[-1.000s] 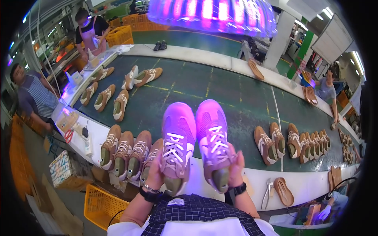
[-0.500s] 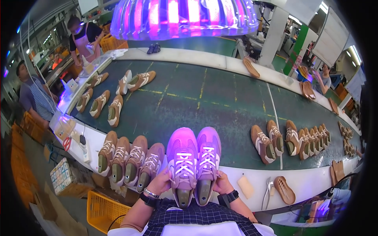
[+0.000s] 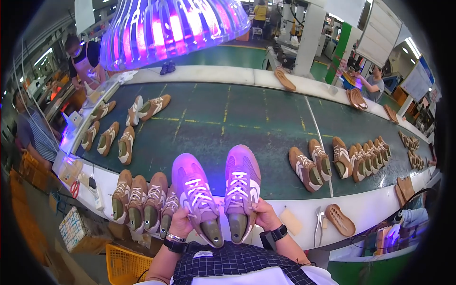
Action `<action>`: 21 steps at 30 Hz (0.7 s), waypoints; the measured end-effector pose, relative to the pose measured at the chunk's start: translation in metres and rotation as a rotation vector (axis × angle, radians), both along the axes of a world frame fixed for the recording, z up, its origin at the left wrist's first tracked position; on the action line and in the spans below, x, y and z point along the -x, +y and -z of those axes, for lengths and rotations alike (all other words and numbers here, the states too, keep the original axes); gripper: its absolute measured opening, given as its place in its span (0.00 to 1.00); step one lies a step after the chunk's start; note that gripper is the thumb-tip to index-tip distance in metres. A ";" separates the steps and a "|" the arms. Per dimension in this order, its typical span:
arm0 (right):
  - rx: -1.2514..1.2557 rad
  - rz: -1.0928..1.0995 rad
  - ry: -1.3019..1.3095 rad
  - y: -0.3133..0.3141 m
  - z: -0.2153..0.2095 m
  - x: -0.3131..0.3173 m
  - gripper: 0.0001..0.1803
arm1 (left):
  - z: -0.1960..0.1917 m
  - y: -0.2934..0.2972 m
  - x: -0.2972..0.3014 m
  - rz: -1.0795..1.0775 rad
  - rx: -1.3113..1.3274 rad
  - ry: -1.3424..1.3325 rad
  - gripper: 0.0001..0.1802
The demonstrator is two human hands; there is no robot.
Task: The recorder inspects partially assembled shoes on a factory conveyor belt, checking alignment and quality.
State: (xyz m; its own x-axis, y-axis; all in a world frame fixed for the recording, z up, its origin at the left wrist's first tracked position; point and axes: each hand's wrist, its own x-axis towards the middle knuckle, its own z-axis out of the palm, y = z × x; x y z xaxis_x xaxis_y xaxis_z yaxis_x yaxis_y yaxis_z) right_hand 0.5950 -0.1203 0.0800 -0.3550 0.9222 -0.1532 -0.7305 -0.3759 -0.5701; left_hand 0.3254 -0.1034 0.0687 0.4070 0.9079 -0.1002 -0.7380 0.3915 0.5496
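My left hand (image 3: pixel 181 222) is closed round the heel end of a brown sneaker (image 3: pixel 194 190) with white laces and an olive shoe last inside it. In my right hand (image 3: pixel 267 215) is a matching sneaker (image 3: pixel 241 183), gripped at its heel side. Both toes point away from me, tinted purple by the glowing lamp (image 3: pixel 175 31) above. A gap separates the two shoes. Left of my left hand, several similar sneakers (image 3: pixel 154 197) stand in a row on the white ledge. A beige pad (image 3: pixel 290 221) lies right of my right hand.
Beyond the ledge runs a green conveyor (image 3: pixel 209 128) carrying sneakers at left and right. Pliers (image 3: pixel 318 228) and a brown sole (image 3: pixel 340 221) lie on the right ledge. Red scissors (image 3: pixel 74 188) rest at left, above a yellow crate (image 3: pixel 126 264). Other people stand around the line.
The two sneakers, close together before, are now apart, the left one tilted leftward. My view has shifted, so the lamp appears farther left and lower.
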 end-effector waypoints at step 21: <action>-0.014 0.074 0.123 -0.001 -0.030 -0.004 0.37 | -0.018 -0.004 -0.006 -0.121 0.059 -0.115 0.39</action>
